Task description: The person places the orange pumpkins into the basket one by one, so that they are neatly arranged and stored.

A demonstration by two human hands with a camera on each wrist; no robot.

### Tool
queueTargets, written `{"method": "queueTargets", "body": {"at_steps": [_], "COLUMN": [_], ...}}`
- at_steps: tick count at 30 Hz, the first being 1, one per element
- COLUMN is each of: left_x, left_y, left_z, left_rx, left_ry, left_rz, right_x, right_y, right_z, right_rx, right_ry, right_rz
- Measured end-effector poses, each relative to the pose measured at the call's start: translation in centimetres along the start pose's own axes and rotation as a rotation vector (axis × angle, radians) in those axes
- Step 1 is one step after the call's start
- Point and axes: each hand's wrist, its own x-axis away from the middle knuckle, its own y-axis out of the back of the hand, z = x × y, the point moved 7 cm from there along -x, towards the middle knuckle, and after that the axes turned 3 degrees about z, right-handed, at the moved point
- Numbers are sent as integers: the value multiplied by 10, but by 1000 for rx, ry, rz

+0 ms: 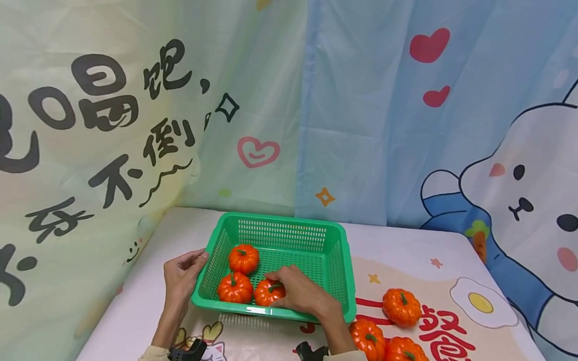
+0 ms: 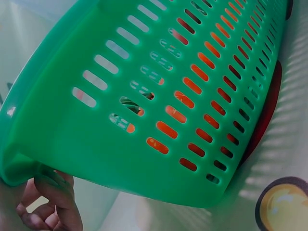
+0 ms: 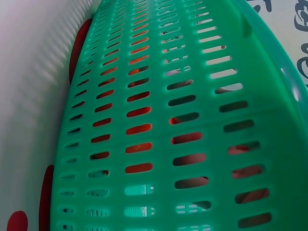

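A green plastic basket [image 1: 348,265] with slotted walls stands on the table. My left hand [image 1: 181,272] grips its left rim; in the left wrist view the fingers [image 2: 60,197] curl under the basket's corner. Inside the basket, my right hand [image 1: 301,291] holds a small orange pumpkin [image 1: 265,293] near the front wall. Beside it sit another pumpkin [image 1: 235,288] at the front left and a third pumpkin [image 1: 244,259] behind that one. The right wrist view shows mostly the basket wall [image 3: 202,115], with orange and part of the hand showing through the slots.
Several more pumpkins lie on the table right of the basket, among them one pumpkin [image 1: 401,307] farther back and one pumpkin [image 1: 405,355] at the front. The table [image 1: 372,241] has a printed cover, and a printed curtain [image 1: 354,116] hangs behind it.
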Motion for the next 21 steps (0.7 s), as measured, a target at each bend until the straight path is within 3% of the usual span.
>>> {"method": "queueTargets", "body": {"at_steps": [11, 21], "left_x": [1, 3], "left_y": [-1, 0], "left_z": [-4, -3], "left_rx": [1, -3], "left_ry": [-7, 14], "left_rz": [6, -3], "right_x": [1, 12], "right_y": [4, 18], "right_z": [-3, -8], "right_rx": [0, -68], "right_ry": [-31, -70], "right_rz": [6, -26]}}
